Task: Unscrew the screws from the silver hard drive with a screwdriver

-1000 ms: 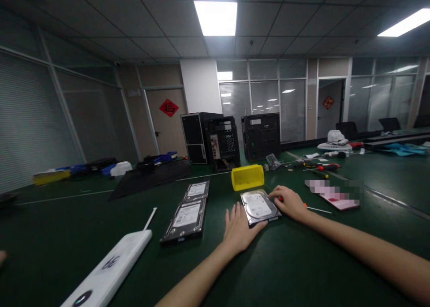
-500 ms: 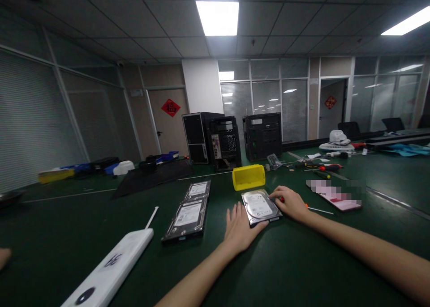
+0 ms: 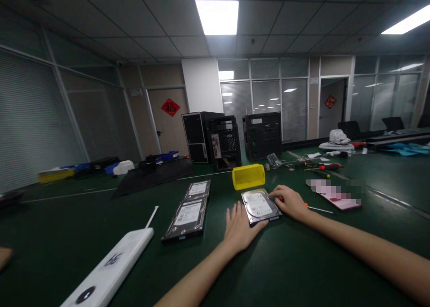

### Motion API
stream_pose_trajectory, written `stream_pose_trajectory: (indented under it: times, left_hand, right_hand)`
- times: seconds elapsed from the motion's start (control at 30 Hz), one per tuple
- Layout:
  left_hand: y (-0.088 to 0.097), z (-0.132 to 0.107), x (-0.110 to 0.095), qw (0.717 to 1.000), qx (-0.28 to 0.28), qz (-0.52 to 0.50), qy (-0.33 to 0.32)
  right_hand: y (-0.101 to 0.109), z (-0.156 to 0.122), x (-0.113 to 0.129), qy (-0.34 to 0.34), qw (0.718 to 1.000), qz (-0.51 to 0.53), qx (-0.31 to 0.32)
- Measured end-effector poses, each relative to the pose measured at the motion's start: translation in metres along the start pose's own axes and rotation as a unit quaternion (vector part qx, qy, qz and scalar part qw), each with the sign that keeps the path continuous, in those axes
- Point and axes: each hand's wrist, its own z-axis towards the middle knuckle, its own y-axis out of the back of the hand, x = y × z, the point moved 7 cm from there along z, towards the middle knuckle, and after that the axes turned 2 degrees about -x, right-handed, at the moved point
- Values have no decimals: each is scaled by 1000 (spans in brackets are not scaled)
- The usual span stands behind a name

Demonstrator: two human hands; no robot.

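Observation:
A silver hard drive (image 3: 259, 205) lies label up on the green table between my hands. My left hand (image 3: 238, 228) rests flat with its fingers spread along the drive's left edge, its thumb stretched along the near edge. At the right edge, the curled fingertips of my right hand (image 3: 289, 202) touch the drive. Tucked under that hand is a screwdriver (image 3: 319, 209); its red handle shows by the fingers and its thin shaft points right. Two more hard drives, a near one (image 3: 187, 217) and a far one (image 3: 198, 189), lie end to end on the left.
Behind the drive stands a yellow open box (image 3: 249, 177). Computer cases (image 3: 262, 137) stand farther back. A pink phone-like slab (image 3: 346, 203) and loose screwdrivers (image 3: 331, 167) lie right. A long white device (image 3: 114, 264) lies front left. Something blurred and skin-coloured (image 3: 4, 257) shows at the left edge.
Both hands and the hard drive stay where they were. Only the blurred shape at the far left edge has shifted slightly.

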Motion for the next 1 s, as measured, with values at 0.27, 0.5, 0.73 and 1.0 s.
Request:
stream_pose_trajectory:
  times: [0.27,0.5,0.73,1.0]
  left_hand:
    - [0,0,1,1000,7,-1,2]
    - [0,0,1,1000,9,0,4]
    - [-3,2,2,1000,-1,6,1]
    - [-4,1,3,1000,-1,11,3]
  right_hand:
    - [0,0,-1,-2,1000,-3,0]
    - [0,0,-2,-11,1000,-9,2]
    - [1,0,-2,-12,1000,-11,2]
    - [0,1,-1,-8,1000,-7,1]
